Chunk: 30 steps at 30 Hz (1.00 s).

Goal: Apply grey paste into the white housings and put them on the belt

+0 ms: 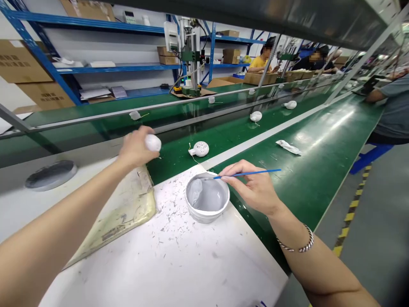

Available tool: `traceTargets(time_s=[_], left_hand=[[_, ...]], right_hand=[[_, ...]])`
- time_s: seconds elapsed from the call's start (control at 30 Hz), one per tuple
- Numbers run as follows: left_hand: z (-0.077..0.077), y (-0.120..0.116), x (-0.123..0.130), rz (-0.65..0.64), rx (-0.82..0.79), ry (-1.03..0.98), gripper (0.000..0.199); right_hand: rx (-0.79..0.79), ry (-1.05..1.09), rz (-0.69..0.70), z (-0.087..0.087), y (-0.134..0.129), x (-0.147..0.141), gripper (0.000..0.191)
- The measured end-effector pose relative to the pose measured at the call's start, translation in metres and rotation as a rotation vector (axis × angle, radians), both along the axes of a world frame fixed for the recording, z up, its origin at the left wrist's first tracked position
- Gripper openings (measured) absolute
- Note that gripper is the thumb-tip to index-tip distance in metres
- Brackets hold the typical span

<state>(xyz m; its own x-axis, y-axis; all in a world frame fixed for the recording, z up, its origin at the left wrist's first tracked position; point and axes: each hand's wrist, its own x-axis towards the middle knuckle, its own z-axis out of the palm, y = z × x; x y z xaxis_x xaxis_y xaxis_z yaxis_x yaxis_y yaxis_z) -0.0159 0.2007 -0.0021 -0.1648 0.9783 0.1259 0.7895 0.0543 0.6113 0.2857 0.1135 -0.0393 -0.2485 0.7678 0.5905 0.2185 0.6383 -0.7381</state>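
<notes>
My left hand (136, 147) grips a white rounded plastic part (153, 143) above the green conveyor belt, its fingers wrapped over the far side. In my right hand (252, 187) is a thin blue-handled brush (252, 173), pinched between thumb and fingers. The brush tip reaches into a white bowl (207, 215) of grey paste, beside a grey lump (195, 192) at the bowl's left wall. Just beyond the bowl, a white round part with a vented face (200, 149) and a thin wire lies on the belt.
More white parts (256, 116) lie farther along the green belt (230, 136). A grey-coated round lid (51, 175) and a stained yellowish pad (128, 217) are at left on the white board (166, 273). A crumpled white tube (288, 147) lies at right. Co-workers (260, 62) sit beyond.
</notes>
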Motion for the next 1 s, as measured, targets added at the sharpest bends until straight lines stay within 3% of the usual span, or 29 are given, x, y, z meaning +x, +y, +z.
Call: traceTargets(time_s=[0.07,0.1,0.27,0.37,0.43,0.63,0.83,1.0], left_hand=[[0.010,-0.017,-0.016,0.042,0.094,-0.195,0.090],[0.012,-0.026,-0.025,0.069,0.111,-0.305,0.088],[0.003,-0.065,-0.060,0.184,0.077,-0.917,0.016],[-0.006,-0.086,-0.062,0.386,0.111,-1.413,0.020],[-0.009,-0.097,-0.056,0.417,0.103,-1.592,0.031],[-0.017,-0.113,-0.029,0.149,0.067,-1.733,0.043],[-0.016,-0.122,-0.010,0.113,-0.146,-1.859,0.050],[-0.008,-0.135,0.000,0.042,-0.256,-1.705,0.069]], right_hand=[[-0.005,-0.018,0.013,-0.001,0.000,-0.001,0.006],[-0.014,-0.024,0.018,-0.002,0.000,-0.001,0.005],[-0.119,0.034,0.065,-0.004,-0.001,-0.004,0.005],[-0.240,0.161,0.092,-0.004,-0.001,-0.006,0.011],[-0.323,0.270,0.104,-0.002,0.001,-0.007,0.016],[-0.573,0.523,0.072,-0.003,0.012,-0.009,0.029],[-0.685,0.626,0.073,-0.009,0.018,-0.009,0.035],[-0.675,0.629,0.091,-0.009,0.018,-0.009,0.031]])
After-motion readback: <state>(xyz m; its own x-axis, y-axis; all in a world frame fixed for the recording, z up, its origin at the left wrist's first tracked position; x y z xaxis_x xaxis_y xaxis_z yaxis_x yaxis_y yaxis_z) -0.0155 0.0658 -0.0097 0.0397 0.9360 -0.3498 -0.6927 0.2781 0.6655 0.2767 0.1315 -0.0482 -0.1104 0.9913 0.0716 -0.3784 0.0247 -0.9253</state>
